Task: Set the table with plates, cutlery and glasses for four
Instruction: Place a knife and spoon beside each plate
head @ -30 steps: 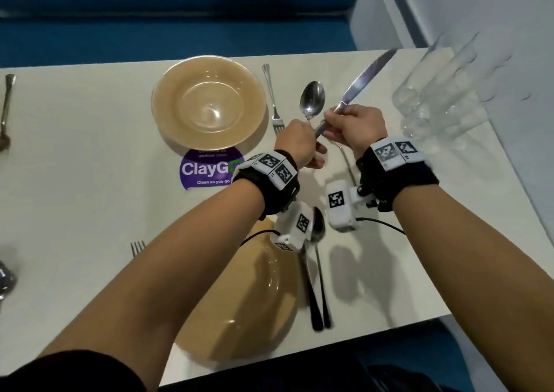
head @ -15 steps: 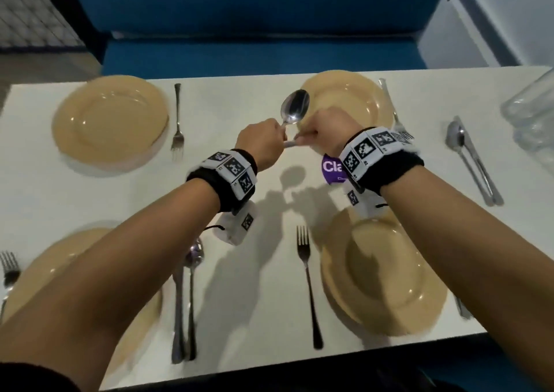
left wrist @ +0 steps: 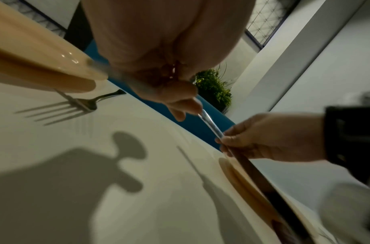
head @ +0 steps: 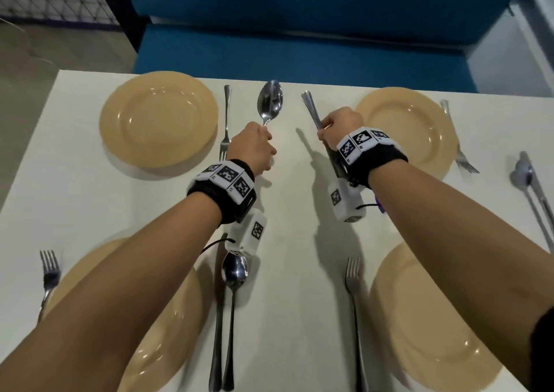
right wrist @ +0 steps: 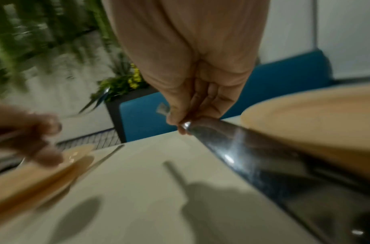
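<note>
On the white table [head: 287,217] stand four tan plates, each with cutlery beside it. Above the gap between the far left plate [head: 159,119] and the far right plate [head: 404,128], my left hand [head: 260,143] grips a spoon [head: 269,101] by the handle, bowl pointing away. A little to its right, my right hand [head: 329,128] grips a knife [head: 310,107], handle end pointing away. The blade runs back under my wrist, and it shows large in the right wrist view as the knife blade [right wrist: 253,165]. Both pieces are held clear of the table. No glasses are in view.
A fork [head: 226,116] lies just left of my left hand, beside the far left plate. Nearer me lie a knife and spoon pair [head: 230,301] and a fork [head: 353,301]. Another fork [head: 458,140] and a second knife and spoon pair [head: 530,188] lie at the right. A blue bench [head: 284,47] runs behind the table.
The hands were together on the spoon and knife; now they have drawn apart, spoon in the left, knife in the right. Both have moved left, to between the two far plates.
</note>
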Demonstrator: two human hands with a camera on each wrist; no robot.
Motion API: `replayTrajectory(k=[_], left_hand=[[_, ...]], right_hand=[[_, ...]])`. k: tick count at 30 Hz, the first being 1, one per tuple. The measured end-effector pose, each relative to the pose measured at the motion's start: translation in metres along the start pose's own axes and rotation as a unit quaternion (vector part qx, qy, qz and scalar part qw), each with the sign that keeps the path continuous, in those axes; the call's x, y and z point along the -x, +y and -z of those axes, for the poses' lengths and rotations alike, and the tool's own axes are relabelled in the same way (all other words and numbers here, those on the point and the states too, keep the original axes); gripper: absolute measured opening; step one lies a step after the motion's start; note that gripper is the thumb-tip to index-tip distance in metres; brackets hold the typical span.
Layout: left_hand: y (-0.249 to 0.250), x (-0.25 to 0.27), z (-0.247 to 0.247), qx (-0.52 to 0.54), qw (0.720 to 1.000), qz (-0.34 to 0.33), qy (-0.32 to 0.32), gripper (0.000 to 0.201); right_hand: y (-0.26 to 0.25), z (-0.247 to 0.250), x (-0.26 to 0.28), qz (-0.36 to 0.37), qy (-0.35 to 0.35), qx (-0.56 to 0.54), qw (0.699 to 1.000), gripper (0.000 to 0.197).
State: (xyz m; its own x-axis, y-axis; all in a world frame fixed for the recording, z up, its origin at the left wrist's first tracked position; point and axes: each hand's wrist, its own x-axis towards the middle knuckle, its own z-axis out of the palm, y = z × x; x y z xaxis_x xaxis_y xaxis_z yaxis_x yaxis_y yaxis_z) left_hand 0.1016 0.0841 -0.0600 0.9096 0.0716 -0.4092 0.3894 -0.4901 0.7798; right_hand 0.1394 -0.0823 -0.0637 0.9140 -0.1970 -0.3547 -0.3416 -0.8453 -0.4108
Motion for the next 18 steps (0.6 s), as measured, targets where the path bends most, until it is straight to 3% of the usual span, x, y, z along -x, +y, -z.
replayTrajectory(k=[10,13,15,17,18], left_hand=[[-0.011,-0.023,-0.022,-0.020,0.998,-0.012,-0.051,0.030],[-0.010,-0.028,-0.020,-0.066,0.996,-0.034,-0.046,0.027],[-0.009,-0.031,-0.017,-0.112,0.992,-0.042,-0.043,0.023],[-0.009,-0.034,-0.015,-0.170,0.983,-0.057,-0.030,0.020],[-0.007,-0.035,-0.014,-0.199,0.977,-0.068,-0.019,0.020]], right_hand=[[0.001,-0.031,-0.026,-0.028,-0.008,0.039,0.999,0.021],[0.008,-0.031,-0.024,-0.019,0.036,0.013,0.999,0.022],[0.009,-0.032,-0.018,0.023,0.107,-0.048,0.993,0.022],[0.004,-0.034,-0.007,0.144,0.163,-0.074,0.973,0.023],[0.000,-0.034,-0.003,0.218,0.159,-0.052,0.961,0.026]])
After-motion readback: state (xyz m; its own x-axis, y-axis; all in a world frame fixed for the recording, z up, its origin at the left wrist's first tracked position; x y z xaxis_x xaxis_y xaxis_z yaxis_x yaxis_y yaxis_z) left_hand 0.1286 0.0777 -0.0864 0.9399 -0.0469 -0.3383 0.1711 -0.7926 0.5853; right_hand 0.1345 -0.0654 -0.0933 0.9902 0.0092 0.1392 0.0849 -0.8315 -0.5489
